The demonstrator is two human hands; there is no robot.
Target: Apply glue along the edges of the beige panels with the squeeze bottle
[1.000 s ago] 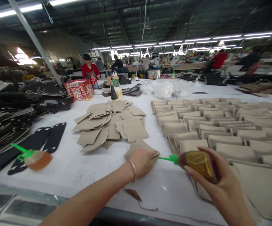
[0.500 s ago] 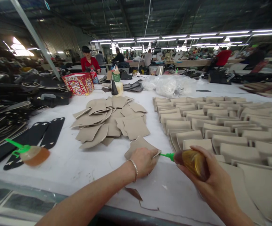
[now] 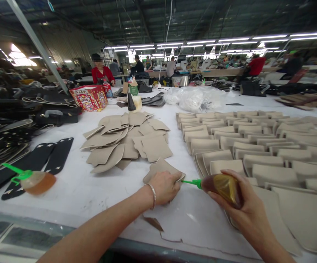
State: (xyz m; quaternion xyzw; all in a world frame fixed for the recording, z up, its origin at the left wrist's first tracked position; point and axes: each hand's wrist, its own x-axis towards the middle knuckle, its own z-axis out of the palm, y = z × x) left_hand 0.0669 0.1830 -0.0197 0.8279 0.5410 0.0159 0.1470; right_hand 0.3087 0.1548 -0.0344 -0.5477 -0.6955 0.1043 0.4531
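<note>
My left hand (image 3: 164,188), with a bracelet at the wrist, grips the near right part of a beige piece (image 3: 158,168) on the white table. My right hand (image 3: 239,201) is wrapped round a squeeze bottle (image 3: 222,188) of amber liquid, held on its side. Its green nozzle (image 3: 193,182) points left, and the tip is at the right corner of the beige piece, by my left fingers. Beyond my left hand lies a loose pile of beige pieces (image 3: 155,147). Folded beige pieces (image 3: 275,177) stand in overlapping rows on the right.
A second green-tipped bottle (image 3: 41,182) lies at the left beside black straps (image 3: 60,155). Farther back are a red patterned bag (image 3: 89,98), a cream container (image 3: 137,103) and clear plastic (image 3: 197,98). A dark scrap (image 3: 154,223) lies near the front edge (image 3: 147,248). People work in the background.
The whole view has shifted slightly, moving things a little left. The nozzle tip now sits slightly lower against the corner of the piece. Both hands keep their holds.
</note>
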